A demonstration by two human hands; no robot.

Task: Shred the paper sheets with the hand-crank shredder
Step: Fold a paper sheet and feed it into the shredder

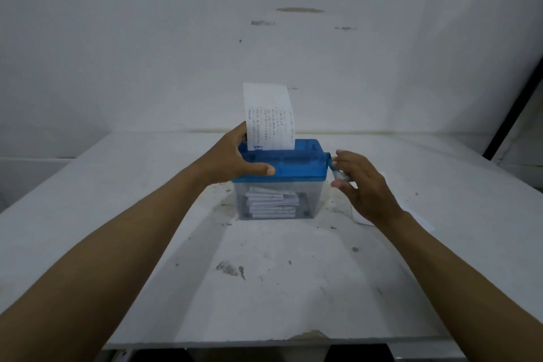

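A: What lies closest?
B: The white table (123, 229), its near part marked by a grey smudge (230, 269). Two bare forearms reach forward over it.
A: And the shredder?
B: The hand-crank shredder (279, 179) stands mid-table, between the hands. Its clear bin (313, 200) sits on the tabletop and holds white paper pieces (271, 204) stacked flat. The blue head (305, 154) caps it.
A: The hands?
B: Well apart, one at each end. The left hand (232, 157) grips the blue head's left end, thumb along the front face, fingers over the top beside the sheet. The right hand (364, 188) pinches the pale knob (340, 176) of the crank (331, 164) on the right side.
A: The paper?
B: One paper sheet (269, 114) stands upright in the top slot, with printed lines on it and its upper edge curling away. Another white sheet (414, 213) lies flat on the table, partly hidden under the right wrist.
A: Behind?
B: A scuffed white wall (176, 38), and a dark bar (514, 117) slanting at the far right.
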